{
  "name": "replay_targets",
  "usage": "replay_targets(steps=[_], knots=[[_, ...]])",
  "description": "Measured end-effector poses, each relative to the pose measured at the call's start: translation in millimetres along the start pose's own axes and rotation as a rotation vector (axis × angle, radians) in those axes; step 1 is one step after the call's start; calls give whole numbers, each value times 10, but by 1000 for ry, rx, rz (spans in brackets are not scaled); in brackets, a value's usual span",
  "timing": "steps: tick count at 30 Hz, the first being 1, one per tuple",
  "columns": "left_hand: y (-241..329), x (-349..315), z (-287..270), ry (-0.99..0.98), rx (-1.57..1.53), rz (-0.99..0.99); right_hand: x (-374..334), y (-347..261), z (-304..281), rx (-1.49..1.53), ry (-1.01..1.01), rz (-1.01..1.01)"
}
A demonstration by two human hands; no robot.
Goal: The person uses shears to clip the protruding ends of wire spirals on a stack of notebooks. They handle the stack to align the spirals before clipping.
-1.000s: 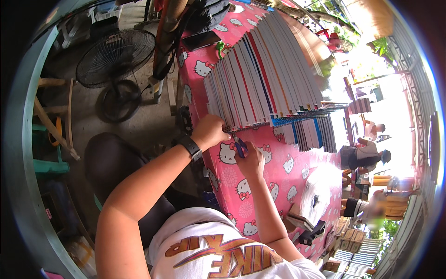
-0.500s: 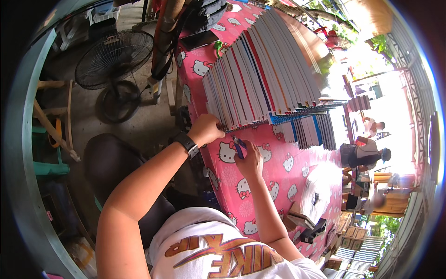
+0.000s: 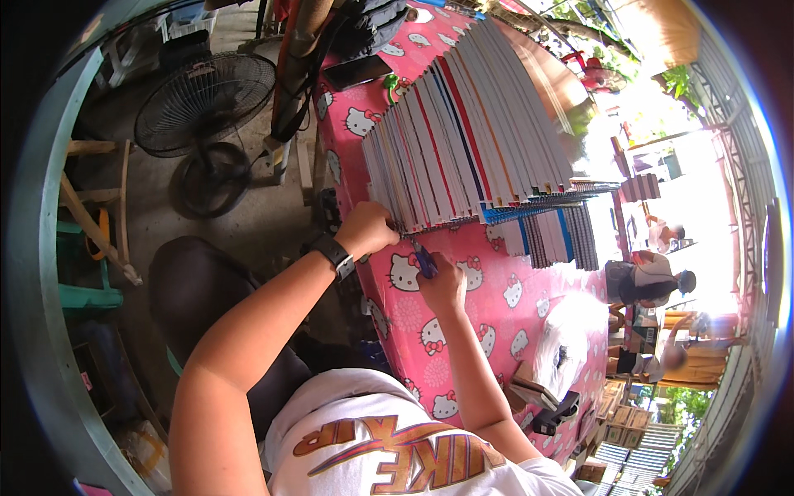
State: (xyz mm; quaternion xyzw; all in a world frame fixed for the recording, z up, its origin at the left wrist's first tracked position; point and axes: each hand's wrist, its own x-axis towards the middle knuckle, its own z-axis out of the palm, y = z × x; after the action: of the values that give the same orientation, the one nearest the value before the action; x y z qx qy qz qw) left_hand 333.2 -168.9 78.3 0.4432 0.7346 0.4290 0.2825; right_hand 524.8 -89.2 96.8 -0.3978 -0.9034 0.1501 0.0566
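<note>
Beside one book stack (image 3: 471,132), two hands (image 3: 368,230) (image 3: 442,285), one pen (image 3: 425,261).

The person wears a white T-shirt (image 3: 397,438) with short sleeves and large orange block lettering edged in dark outline across the chest. Both forearms are bare. A black watch (image 3: 335,255) with a broad dark strap and a small rectangular face sits on the left wrist, just behind the left hand (image 3: 368,230). The right hand (image 3: 442,281) wears nothing.
</note>
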Motion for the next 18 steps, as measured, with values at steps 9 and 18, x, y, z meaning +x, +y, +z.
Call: replay_targets(steps=[9,18], knots=[[-23,-18,17,-128,-212,-201,-9,63,103,-24,50,-78],[9,-43,79,14,60,-37,-11,8,146,-51,17,-10]])
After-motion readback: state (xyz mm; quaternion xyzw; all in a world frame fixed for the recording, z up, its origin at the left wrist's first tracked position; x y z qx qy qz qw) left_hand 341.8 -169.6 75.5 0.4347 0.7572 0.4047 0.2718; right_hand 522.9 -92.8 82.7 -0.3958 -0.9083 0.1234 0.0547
